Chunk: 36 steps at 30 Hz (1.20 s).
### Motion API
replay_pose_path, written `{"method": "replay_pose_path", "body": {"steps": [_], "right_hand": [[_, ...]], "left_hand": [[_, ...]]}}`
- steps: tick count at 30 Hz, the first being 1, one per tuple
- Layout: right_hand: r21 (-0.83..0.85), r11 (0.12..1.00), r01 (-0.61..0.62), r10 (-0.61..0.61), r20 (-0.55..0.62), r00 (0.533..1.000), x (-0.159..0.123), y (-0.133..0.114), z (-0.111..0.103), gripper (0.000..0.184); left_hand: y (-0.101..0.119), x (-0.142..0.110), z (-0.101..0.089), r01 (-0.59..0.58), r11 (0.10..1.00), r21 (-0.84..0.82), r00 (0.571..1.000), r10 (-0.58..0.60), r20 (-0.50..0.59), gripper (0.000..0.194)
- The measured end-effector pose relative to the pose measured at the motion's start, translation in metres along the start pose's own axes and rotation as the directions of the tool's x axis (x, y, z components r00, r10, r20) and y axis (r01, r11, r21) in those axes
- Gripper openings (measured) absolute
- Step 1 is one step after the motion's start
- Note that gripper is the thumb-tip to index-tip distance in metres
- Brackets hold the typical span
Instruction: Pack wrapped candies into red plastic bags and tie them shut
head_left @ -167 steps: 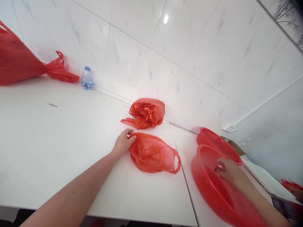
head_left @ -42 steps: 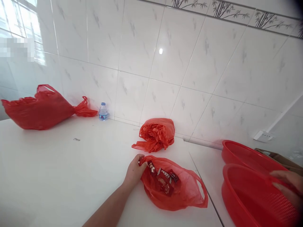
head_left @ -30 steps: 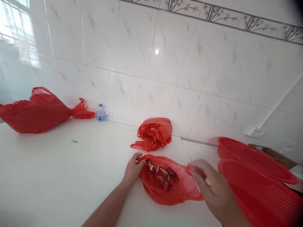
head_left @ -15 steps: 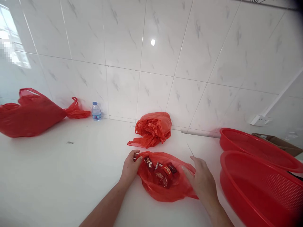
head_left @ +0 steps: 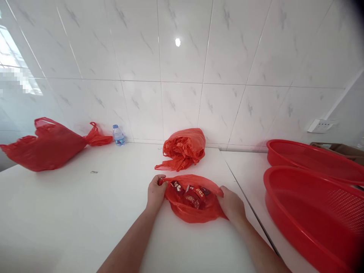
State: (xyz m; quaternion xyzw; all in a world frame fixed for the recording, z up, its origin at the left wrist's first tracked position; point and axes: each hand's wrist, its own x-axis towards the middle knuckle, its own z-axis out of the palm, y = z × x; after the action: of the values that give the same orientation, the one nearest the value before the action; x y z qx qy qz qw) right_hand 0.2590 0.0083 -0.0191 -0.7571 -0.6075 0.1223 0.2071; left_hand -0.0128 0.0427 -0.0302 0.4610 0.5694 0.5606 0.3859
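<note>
One open red bag (head_left: 190, 217) is laid on the white bench (head_left: 85, 216), and it is taken here as the landmark. Its long axis is run from left to right, with the right end slightly nearer the viewer, and its mouth is turned upward. Its left end is held by the left hand (head_left: 156, 193), the rim being pinched between thumb and fingers. Its right end is gripped by the right hand (head_left: 233, 204), where a fold of film is pinched between thumb and fingers.

Inside the landmark, at least four small dark-red wrapped packets (head_left: 193, 201) can be counted; the exact number cannot be told because they are overlapped. They are pointed in differing directions.

Just behind the landmark, one crumpled red bundle (head_left: 186, 146) is set near the tiled wall (head_left: 182, 106), with a loose flap pointed left. Well to the left and behind, one upright clear bottle (head_left: 118, 135) with a blue cap is seen, and beyond it lies one bulging red sack (head_left: 54, 148), its gathered end pointed right toward the bottle. One small scrap (head_left: 94, 172) is found left of the landmark. To its right, past a seam, two red baskets (head_left: 301, 216) are placed one behind the other, with one brown carton (head_left: 345, 151) behind them, partly hidden.
</note>
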Motion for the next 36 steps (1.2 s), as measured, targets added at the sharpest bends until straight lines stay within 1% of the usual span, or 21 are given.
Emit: {"method": "replay_pose_path", "body": {"steps": [3, 5, 7, 10, 12, 16, 19, 21, 24, 26, 28, 31, 33, 36], "right_hand": [[0.033, 0.999, -0.002, 0.003, -0.035, 0.999, 0.003, -0.001, 0.003, 0.017], [0.072, 0.997, -0.010, 0.015, -0.058, 0.998, 0.005, 0.000, 0.003, 0.013], [0.114, 0.993, -0.017, 0.025, -0.072, 0.997, 0.007, 0.000, 0.003, 0.014], [0.157, 0.988, -0.013, 0.027, -0.089, 0.996, 0.011, -0.001, 0.004, 0.020], [0.144, 0.990, -0.001, 0.015, -0.101, 0.995, 0.016, -0.003, 0.004, 0.023], [0.092, 0.996, 0.007, 0.003, -0.108, 0.994, 0.033, -0.008, 0.008, 0.020], [0.085, 0.996, 0.007, 0.003, -0.110, 0.994, 0.044, -0.011, 0.010, 0.019], [0.096, 0.995, 0.004, 0.006, -0.109, 0.994, 0.048, -0.012, 0.011, 0.019], [0.142, 0.990, 0.006, 0.009, -0.103, 0.995, 0.048, -0.011, 0.010, 0.022], [0.210, 0.977, 0.019, 0.002, -0.100, 0.995, 0.047, -0.008, 0.009, 0.026], [0.293, 0.955, 0.040, -0.011, -0.097, 0.995, 0.047, -0.004, 0.008, 0.025], [0.386, 0.920, 0.069, -0.037, -0.088, 0.995, 0.051, 0.004, 0.008, 0.016], [0.415, 0.906, 0.080, -0.050, -0.082, 0.995, 0.055, 0.009, 0.010, 0.013], [0.429, 0.899, 0.087, -0.056, -0.082, 0.995, 0.060, 0.013, 0.014, 0.011]], "left_hand": [[0.000, 0.000, -0.003, -0.019, 0.999, 0.044, 1.000, 0.020, -0.013, 0.018], [0.000, -0.001, -0.004, -0.035, 0.998, 0.059, 0.999, 0.035, -0.007, 0.016], [0.001, -0.001, -0.004, -0.051, 0.996, 0.069, 0.999, 0.051, 0.006, 0.020], [0.003, -0.001, -0.004, -0.075, 0.995, 0.070, 0.996, 0.072, 0.046, 0.024], [0.004, 0.000, -0.004, -0.085, 0.994, 0.065, 0.994, 0.080, 0.080, 0.028], [0.006, 0.001, -0.004, -0.092, 0.995, 0.044, 0.985, 0.084, 0.148, 0.037], [0.009, -0.001, -0.001, -0.090, 0.996, -0.008, 0.977, 0.090, 0.193, 0.045], [0.012, -0.004, 0.002, -0.063, 0.996, -0.069, 0.967, 0.078, 0.241, 0.050], [0.017, -0.010, 0.007, 0.008, 0.982, -0.187, 0.925, 0.064, 0.374, 0.051], [0.019, -0.013, 0.009, 0.055, 0.963, -0.265, 0.899, 0.068, 0.433, 0.049], [0.020, -0.014, 0.008, 0.095, 0.939, -0.332, 0.898, 0.063, 0.436, 0.046], [0.021, -0.012, 0.007, 0.118, 0.917, -0.380, 0.920, 0.044, 0.390, 0.045], [0.021, -0.010, 0.007, 0.109, 0.919, -0.380, 0.932, 0.039, 0.362, 0.046], [0.019, -0.010, 0.008, 0.111, 0.933, -0.342, 0.936, 0.017, 0.352, 0.045]]}}
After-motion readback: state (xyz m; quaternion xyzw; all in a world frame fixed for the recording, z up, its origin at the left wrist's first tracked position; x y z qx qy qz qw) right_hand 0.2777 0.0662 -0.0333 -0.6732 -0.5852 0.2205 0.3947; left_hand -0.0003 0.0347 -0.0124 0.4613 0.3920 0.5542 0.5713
